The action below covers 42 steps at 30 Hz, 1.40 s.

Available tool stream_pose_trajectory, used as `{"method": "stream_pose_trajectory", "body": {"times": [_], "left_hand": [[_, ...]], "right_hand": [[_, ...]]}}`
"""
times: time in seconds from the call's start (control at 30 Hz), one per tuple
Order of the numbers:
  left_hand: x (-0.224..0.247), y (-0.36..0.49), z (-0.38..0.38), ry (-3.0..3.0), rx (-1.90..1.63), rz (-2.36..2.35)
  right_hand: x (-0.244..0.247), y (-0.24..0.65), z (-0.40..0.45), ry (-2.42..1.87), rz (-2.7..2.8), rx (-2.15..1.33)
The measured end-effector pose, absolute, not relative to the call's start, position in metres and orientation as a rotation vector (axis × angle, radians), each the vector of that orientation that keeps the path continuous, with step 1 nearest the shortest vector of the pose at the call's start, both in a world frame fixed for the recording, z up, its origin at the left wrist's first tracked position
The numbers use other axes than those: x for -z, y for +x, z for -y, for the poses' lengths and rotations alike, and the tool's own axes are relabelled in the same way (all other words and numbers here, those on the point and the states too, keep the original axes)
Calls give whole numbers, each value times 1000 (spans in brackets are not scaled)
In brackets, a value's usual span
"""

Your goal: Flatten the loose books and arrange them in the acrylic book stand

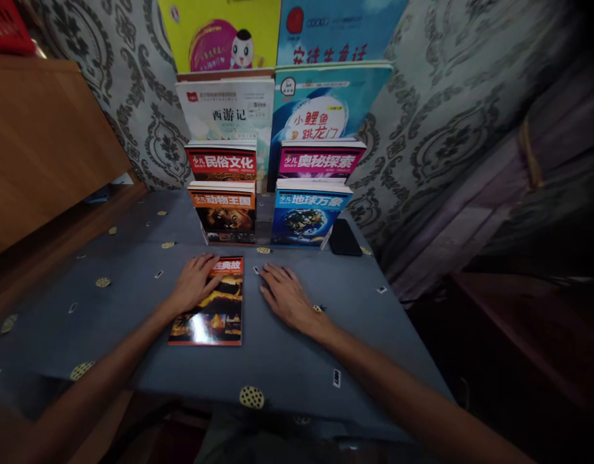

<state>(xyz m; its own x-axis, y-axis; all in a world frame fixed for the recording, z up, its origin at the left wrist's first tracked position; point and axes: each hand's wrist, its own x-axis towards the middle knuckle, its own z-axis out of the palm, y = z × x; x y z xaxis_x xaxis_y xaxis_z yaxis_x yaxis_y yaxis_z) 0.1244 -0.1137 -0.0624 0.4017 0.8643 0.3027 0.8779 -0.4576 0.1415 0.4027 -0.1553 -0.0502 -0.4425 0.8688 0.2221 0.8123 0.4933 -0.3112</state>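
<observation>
A book with a dark, golden-toned cover (224, 303) lies flat on the grey-blue tablecloth (277, 361). My left hand (195, 281) rests on the upper left part of this book, palm down with fingers spread, covering part of its title. To the right of the book, my right hand (288, 298) lies palm down on the cloth, fingers extended, holding nothing. Just beyond my hands stand upright books in tiers: a lion-cover book (227, 216) at the front left and a blue earth-cover book (304, 220) at the front right.
Behind these rise a red book (224, 164), a magenta book (319, 161) and several larger books. A black phone-like object (344, 237) lies right of the stand. A wooden cabinet (50, 142) is at the left, a curtain (490, 167) at the right.
</observation>
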Motion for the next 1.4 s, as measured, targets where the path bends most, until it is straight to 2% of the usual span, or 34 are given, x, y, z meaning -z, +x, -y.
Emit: {"method": "stream_pose_trajectory", "body": {"times": [0.2,0.5,0.67,0.8,1.07,1.4], "left_hand": [[67,193,116,-2672,637,1525],[71,250,107,-2803,747,1478],[63,250,101,-3018,899,1356],[53,237,102,-2932,1043,1418],[45,224,116,-2840,743,1381],[55,232,114,-3010,809,1266]], "right_hand": [[58,438,158,-1515,2282,-143],[62,475,159,-1459,2036,-281],[61,482,161,-1493,1977,-285],[63,482,162,-1492,2012,-258],[66,478,158,-1526,2146,-167],[54,485,174,-1588,2185,-28]]}}
